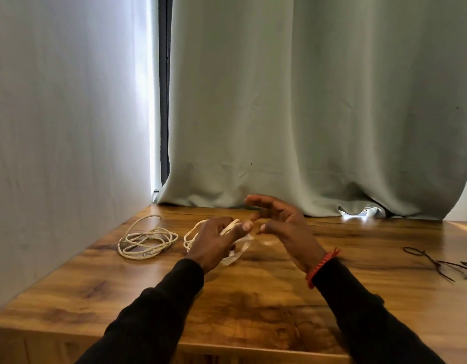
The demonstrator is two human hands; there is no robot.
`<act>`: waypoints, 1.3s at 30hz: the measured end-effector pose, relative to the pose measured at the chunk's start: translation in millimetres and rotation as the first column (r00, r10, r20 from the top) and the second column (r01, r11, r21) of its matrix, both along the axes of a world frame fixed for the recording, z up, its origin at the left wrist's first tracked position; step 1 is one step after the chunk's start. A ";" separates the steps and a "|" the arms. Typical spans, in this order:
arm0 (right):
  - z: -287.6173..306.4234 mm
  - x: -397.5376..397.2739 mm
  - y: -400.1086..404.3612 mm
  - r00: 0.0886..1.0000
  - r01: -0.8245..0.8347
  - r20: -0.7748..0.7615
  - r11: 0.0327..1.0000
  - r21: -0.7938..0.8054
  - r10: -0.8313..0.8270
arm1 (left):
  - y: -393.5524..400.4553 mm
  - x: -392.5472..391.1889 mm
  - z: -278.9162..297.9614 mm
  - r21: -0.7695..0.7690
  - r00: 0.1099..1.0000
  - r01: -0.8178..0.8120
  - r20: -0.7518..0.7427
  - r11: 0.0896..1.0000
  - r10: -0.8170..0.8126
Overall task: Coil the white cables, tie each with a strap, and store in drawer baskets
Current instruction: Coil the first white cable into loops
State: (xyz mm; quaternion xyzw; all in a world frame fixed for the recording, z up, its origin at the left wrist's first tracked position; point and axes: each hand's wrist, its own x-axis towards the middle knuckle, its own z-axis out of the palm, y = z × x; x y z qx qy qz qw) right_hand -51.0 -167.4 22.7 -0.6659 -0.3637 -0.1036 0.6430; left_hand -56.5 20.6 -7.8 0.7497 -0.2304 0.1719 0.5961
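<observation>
My left hand [214,240] grips the white cable coil [235,254] just above the wooden table [253,298]; my right hand [277,219] hovers beside it, fingers spread, holding nothing, I think, through the blur. Slacken, and the loops could spring apart. Another cable [147,239] lies left; dark straps [442,264] lie well right.

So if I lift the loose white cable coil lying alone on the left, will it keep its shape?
Probably not. The loose cable coil has no strap on it, and its loops already spread unevenly on the wooden table, so it would likely sag and unwind. It looks thin, so probably light and floppy. Pushed, it would more likely slide or bunch than roll.
</observation>
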 end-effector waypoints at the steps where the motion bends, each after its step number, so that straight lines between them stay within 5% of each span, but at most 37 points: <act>1: -2.4 2.4 -1.6 0.992 0.107 0.074 0.990 -0.088 -0.101 | -0.9 -2.4 1.3 0.016 1.000 0.011 -0.025 1.000 -0.011; 5: -8.2 0.0 -2.9 0.990 0.124 0.092 0.976 -0.177 -0.109 | -2.1 -8.0 5.2 0.013 0.997 0.025 -0.075 1.000 -0.024; 9: -9.5 -2.9 -2.1 0.990 0.137 0.060 0.966 -0.219 -0.127 | 4.6 -4.5 7.5 -0.183 0.995 0.019 -0.091 0.983 -0.037; 14: -15.6 1.0 3.9 0.871 0.489 0.344 0.686 -0.539 -0.350 | 12.8 -4.4 10.7 -0.292 0.987 0.099 -0.093 0.951 -0.131; 21: -15.6 4.9 -4.7 0.627 0.770 0.638 0.480 -0.419 -0.448 | 15.2 -2.7 7.8 -0.276 0.954 0.157 -0.207 0.948 -0.218; 27: -16.6 6.4 -4.9 0.500 0.865 0.802 0.236 -0.442 -0.328 | 25.8 1.2 9.8 -0.554 0.903 0.167 -0.246 0.815 -0.352; 32: -25.2 0.9 4.0 0.522 0.834 0.834 0.310 -0.457 -0.178 | 32.5 7.3 9.3 -0.685 0.932 0.036 -0.240 0.728 -0.272; 39: -37.7 -6.3 26.0 0.361 0.880 0.932 0.345 -0.327 -0.038 | 32.0 11.6 5.9 -0.745 0.956 -0.004 -0.198 0.667 -0.215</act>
